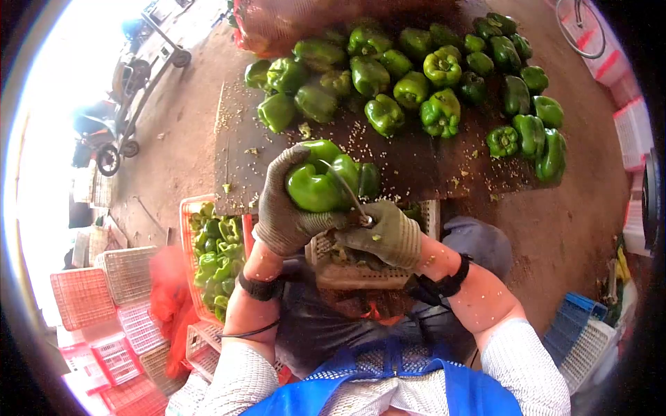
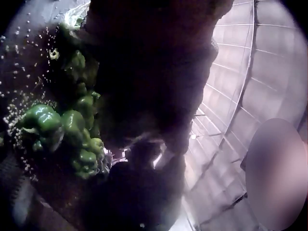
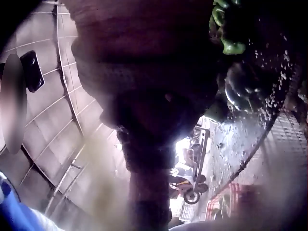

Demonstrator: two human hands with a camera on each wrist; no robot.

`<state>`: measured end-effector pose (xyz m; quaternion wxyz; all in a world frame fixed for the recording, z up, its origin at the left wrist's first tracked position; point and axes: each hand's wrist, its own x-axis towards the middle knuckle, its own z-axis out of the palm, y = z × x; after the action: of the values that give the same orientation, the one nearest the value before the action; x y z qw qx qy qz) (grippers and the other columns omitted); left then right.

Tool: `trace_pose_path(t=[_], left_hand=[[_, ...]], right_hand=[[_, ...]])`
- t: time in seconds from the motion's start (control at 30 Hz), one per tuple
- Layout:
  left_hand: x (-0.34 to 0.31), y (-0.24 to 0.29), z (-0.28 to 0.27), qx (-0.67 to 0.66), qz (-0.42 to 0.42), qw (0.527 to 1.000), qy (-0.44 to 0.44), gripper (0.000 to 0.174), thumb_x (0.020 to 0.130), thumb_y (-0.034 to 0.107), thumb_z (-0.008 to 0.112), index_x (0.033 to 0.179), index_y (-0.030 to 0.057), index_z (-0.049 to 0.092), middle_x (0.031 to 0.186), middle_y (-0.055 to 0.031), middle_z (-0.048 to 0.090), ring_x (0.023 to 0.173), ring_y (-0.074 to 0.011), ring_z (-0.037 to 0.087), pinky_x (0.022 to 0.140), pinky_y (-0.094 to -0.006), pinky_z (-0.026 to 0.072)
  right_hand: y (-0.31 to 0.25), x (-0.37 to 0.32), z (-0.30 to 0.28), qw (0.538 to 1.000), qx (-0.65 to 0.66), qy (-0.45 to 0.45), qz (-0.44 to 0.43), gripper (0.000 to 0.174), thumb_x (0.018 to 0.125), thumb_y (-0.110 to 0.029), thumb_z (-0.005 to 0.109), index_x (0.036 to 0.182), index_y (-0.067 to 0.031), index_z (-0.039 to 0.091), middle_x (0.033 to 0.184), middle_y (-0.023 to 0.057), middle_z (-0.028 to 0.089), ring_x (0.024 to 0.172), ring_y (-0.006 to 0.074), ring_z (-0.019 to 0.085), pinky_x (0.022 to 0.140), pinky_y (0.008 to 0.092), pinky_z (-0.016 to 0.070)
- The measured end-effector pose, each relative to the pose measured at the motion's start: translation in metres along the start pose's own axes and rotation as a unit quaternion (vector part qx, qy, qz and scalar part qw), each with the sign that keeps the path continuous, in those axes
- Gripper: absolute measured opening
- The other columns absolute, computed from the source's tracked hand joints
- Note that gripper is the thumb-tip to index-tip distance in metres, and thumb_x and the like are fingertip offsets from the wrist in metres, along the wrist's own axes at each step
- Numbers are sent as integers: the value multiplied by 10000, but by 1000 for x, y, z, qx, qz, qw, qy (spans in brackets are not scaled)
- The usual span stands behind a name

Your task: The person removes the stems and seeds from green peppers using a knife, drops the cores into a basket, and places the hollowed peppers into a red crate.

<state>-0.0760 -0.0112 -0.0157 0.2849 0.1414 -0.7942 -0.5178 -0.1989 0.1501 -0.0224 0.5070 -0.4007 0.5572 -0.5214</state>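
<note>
A green bell pepper (image 1: 320, 182) is held in the gloved left hand (image 1: 283, 208), whose fingers and thumb curl round its left side and base. The gloved right hand (image 1: 388, 234) grips a thin curved metal tool (image 1: 341, 182) that reaches over the pepper's face. Just right of this pepper, another green pepper (image 1: 369, 180) lies on the dark tabletop (image 1: 243, 166). Both wrist views are very dark; the left hand (image 2: 149, 86) and the right hand (image 3: 149, 91) show only as shadowy shapes, their fingers unclear.
Many peppers (image 1: 409, 89) cover the far part of the table, with seeds scattered around. An orange crate (image 1: 186, 239) of cut peppers stands left, a beige crate (image 1: 361, 279) below the hands. Stacked crates (image 1: 83, 298), a blue crate (image 1: 574, 320) and a cart (image 1: 149, 76) stand around.
</note>
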Motion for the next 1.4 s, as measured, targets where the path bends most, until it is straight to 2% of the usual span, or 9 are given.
trace_pose_path(t=[0.27, 0.33, 0.5, 0.73, 1.0, 1.1, 1.17, 1.2, 1.4], left_hand=[[-1, 19, -12, -76, -22, 987, 137, 912, 560, 360, 935, 1277, 49, 464, 1218, -102, 579, 1091, -218, 573, 960, -341, 475], [5, 26, -9, -157, -79, 969, 171, 859, 589, 332, 926, 1265, 50, 477, 1174, -84, 584, 1057, -201, 577, 933, -333, 489], [13, 12, -7, -413, -120, 884, 183, 582, 909, 524, 597, 1244, 56, 519, 1216, -121, 575, 1089, -257, 587, 972, -414, 482], [17, -3, -6, -650, -232, 708, 150, 518, 910, 538, 567, 1207, 113, 587, 1209, -106, 625, 1125, -309, 584, 977, -535, 462], [19, -7, -60, -601, -130, 750, 243, 666, 839, 629, 609, 1233, 95, 553, 1182, -123, 604, 1105, -275, 581, 935, -475, 505], [5, -12, -72, -584, -252, 742, 211, 684, 813, 599, 659, 1250, 86, 543, 1177, -126, 619, 1066, -283, 610, 907, -479, 529], [-7, -33, -64, -633, -350, 667, 178, 648, 819, 543, 688, 1225, 53, 565, 1141, -119, 648, 993, -264, 649, 869, -463, 553], [-11, -23, -61, -602, -351, 710, 102, 621, 828, 513, 696, 1205, 34, 579, 1144, -121, 653, 1010, -247, 648, 867, -429, 553], [-12, -2, -26, -634, -447, 631, -9, 582, 866, 483, 668, 1201, 17, 575, 1163, -135, 647, 1032, -236, 647, 920, -375, 526]], right_hand=[[18, 22, 30, 992, 16, 1, -127, 177, 874, -186, 709, 998, -64, 681, 764, -14, 655, 654, 63, 582, 552, 254, 482], [-13, 23, 29, 993, 90, -39, 59, 167, 868, -178, 706, 985, -61, 679, 776, 3, 658, 677, 69, 586, 577, 260, 492], [30, 37, 54, 983, 11, 35, -180, 137, 874, -162, 680, 958, -55, 672, 758, 15, 653, 660, 78, 589, 566, 268, 493], [54, 43, 53, 998, -49, 2, -50, 148, 881, -168, 642, 942, -35, 668, 761, 35, 647, 652, 112, 592, 569, 291, 494], [72, 21, 45, 988, -148, -23, 42, 161, 883, -189, 644, 938, -41, 676, 829, 89, 696, 684, 168, 652, 613, 310, 526], [78, 8, 40, 996, -35, 62, 59, 178, 883, -163, 674, 1014, -42, 674, 864, 65, 706, 730, 115, 656, 632, 267, 530], [39, 12, 32, 990, -84, 100, 44, 227, 894, -141, 681, 1078, -13, 642, 888, 66, 706, 759, 125, 661, 680, 264, 544], [16, 12, 30, 986, -105, 126, 39, 254, 899, -130, 684, 1110, 1, 627, 900, 66, 706, 773, 130, 664, 704, 262, 552], [11, 20, 27, 987, 14, 150, -58, 967, 655, -209, 903, 1422, -10, 349, 1366, 115, 498, 1144, 193, 564, 959, 313, 490]])
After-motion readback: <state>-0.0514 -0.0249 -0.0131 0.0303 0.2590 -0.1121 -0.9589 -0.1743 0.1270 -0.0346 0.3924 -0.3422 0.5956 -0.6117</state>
